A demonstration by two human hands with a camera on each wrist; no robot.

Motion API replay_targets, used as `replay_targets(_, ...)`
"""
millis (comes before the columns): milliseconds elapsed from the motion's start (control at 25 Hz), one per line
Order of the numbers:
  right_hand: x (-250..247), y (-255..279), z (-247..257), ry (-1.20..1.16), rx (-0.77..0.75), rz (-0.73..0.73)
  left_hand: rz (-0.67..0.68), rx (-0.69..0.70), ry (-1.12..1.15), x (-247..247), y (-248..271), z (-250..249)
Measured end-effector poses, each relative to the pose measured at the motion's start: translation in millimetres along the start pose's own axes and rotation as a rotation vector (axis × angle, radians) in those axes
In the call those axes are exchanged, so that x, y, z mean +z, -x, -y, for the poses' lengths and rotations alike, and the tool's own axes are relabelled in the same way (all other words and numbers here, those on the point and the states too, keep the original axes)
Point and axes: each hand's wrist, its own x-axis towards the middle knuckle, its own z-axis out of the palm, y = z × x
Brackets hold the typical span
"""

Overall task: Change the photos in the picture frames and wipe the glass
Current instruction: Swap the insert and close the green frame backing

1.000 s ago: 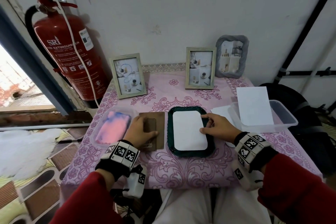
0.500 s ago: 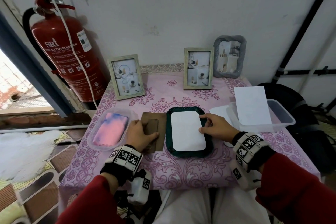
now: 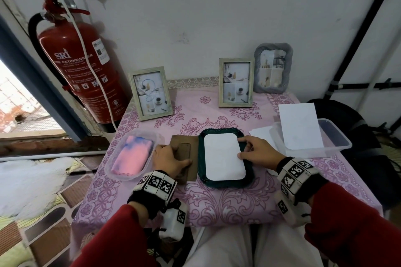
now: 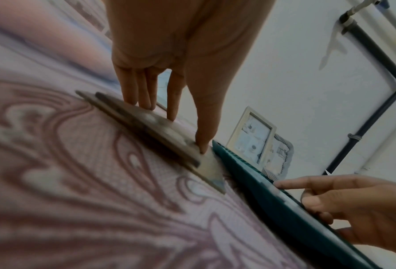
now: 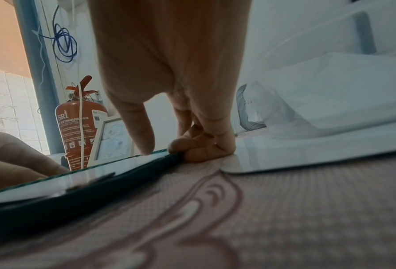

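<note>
A dark green picture frame [image 3: 227,184] lies face down near the table's front, with a white photo sheet [image 3: 222,156] set in its back. A brown backing board [image 3: 194,151] lies flat just left of it. My left hand [image 3: 176,155] rests on the board with straight fingers [image 4: 171,109], the thumb tip at the board's edge beside the frame. My right hand [image 3: 240,147] holds the frame's right rim: index and thumb lie on the sheet's edge, and the other fingers [image 5: 199,147] curl against the rim's outside.
Three framed photos stand at the back: left [image 3: 150,93], middle [image 3: 236,82] and a grey one [image 3: 273,68]. A clear tub [image 3: 108,167] holds a pink-blue cloth [image 3: 132,156]. At the right, a clear box [image 3: 334,136] carries white sheets. A fire extinguisher [image 3: 82,67] hangs at the left.
</note>
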Motion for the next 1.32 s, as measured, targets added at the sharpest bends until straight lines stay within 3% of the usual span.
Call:
replay_targets(200, 1, 0, -1, -0.001, 0.012, 0.001, -0.017, -0.055, 0.027, 4, 6, -9)
replay_targets(400, 0, -3, -4, 0.028, 0.009, -0.034, -0.015, 0.032, 0.181, 2, 4, -10)
replay_targets(640, -1, -5, -9, 0.070, -0.036, -0.072, -0.025, 0.027, 0.392, -18, -8, -11)
replay_targets(800, -3, -5, -10, 0.104, -0.030, -0.065, -0.048, 0.085, 0.321, -35, -15, -9)
replay_targets(1120, -2, -6, -11, 0.101, -0.010, -0.065, -0.234, 0.117, 0.506, -58, -17, -14)
replay_targets(1200, -2, -6, -11, 0.101, -0.011, -0.065, -0.216, 0.135, 0.592, -57, -15, -20)
replay_targets(1320, -2, -7, -11, 0.099, -0.011, -0.070, -0.085, 0.145, 0.732, -43, -8, -28)
